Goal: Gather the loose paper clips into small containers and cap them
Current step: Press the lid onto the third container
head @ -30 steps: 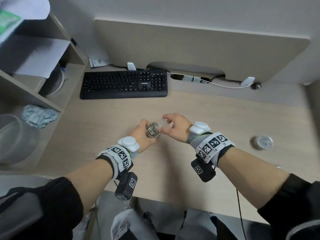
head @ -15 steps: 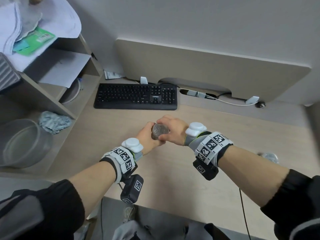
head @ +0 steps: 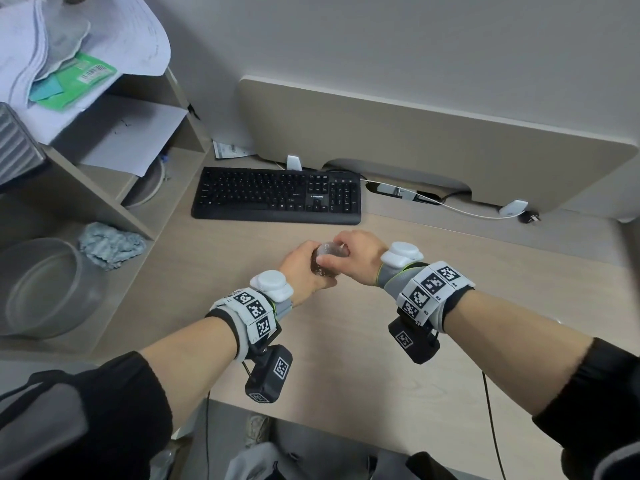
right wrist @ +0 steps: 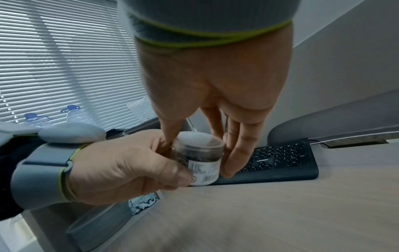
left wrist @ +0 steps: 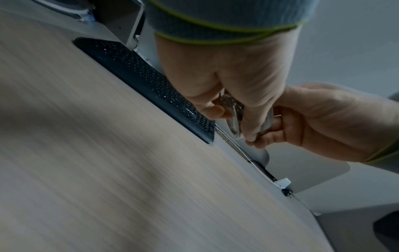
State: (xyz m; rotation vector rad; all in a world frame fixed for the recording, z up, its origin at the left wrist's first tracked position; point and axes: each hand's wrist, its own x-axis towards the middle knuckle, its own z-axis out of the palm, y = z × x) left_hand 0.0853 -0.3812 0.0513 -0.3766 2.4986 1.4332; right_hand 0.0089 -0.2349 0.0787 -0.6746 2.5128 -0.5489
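Observation:
A small clear container [head: 323, 268] packed with paper clips is held a little above the desk [head: 346, 341], in front of the keyboard. My left hand [head: 304, 268] grips its labelled lower body [right wrist: 202, 170] from the left. Reaching in from above, my right hand [head: 346, 252] curls thumb and fingers [right wrist: 232, 153] round the clear cap [right wrist: 199, 139] on top. In the left wrist view the container [left wrist: 234, 117] shows only partly between both hands. No loose clips are in view on the desk.
A black keyboard [head: 277, 195] lies just beyond the hands, with a white cable [head: 450, 206] and a divider panel [head: 415, 133] behind it. At the left a shelf unit holds a clear bowl [head: 41, 289], a crumpled cloth [head: 110, 244] and papers [head: 69, 57].
One second ago the container was uncovered, with the clips showing. My right hand has since closed over its top with the cap. The head view has tilted up, losing the second container at right.

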